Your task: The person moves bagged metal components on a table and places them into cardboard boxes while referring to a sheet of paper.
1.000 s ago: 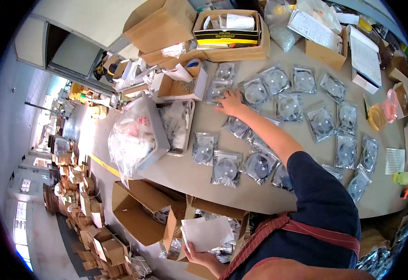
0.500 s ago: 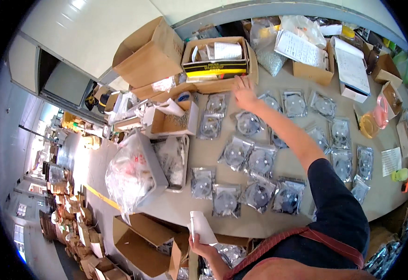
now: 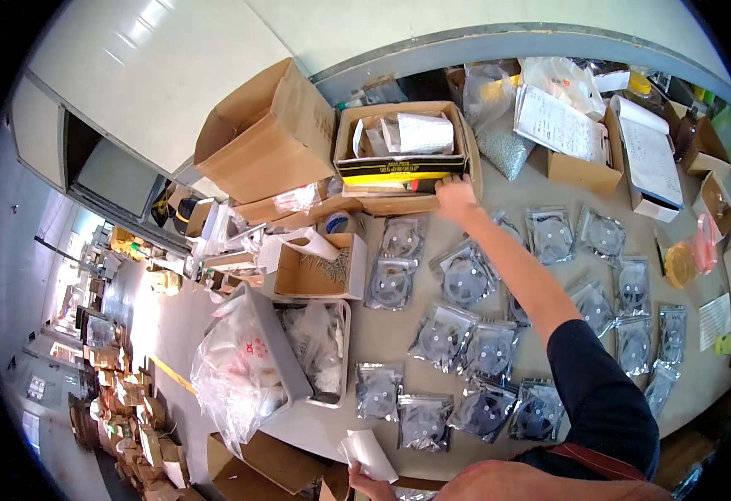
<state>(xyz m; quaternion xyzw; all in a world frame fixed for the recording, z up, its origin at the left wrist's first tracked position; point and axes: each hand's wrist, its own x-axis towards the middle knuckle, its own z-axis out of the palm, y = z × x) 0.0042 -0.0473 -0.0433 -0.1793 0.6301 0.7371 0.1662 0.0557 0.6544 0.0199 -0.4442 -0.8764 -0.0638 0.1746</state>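
My right hand (image 3: pixel 456 197) reaches across the table to the near right corner of a cardboard box (image 3: pixel 472 138). Its fingers are curled in at the lip, and what they grip is hidden; a dark item with a bit of red (image 3: pixel 423 185) lies right beside them. A smaller black-and-yellow box (image 3: pixel 399 170) with paper packets (image 3: pixel 424 134) sits inside that box. At the table's near edge my left hand (image 3: pixel 369 484) holds a curled white sheet (image 3: pixel 370 455), fingers closed round its lower end. Several clear bags with round grey discs (image 3: pixel 468 277) lie below my right arm.
An open carton (image 3: pixel 269 125) and a box of screws (image 3: pixel 354 265) stand at left. Nearer are grey bins (image 3: pixel 342 359) with plastic bags. At the back right are a bag of small pellets (image 3: pixel 506 146), written sheets (image 3: pixel 558 119) and orange tape (image 3: pixel 680 265).
The view has tilted, so the table appears lower. My right hand has gone from spread fingers above the box edge to curled fingers at it. My left hand still holds the white sheet.
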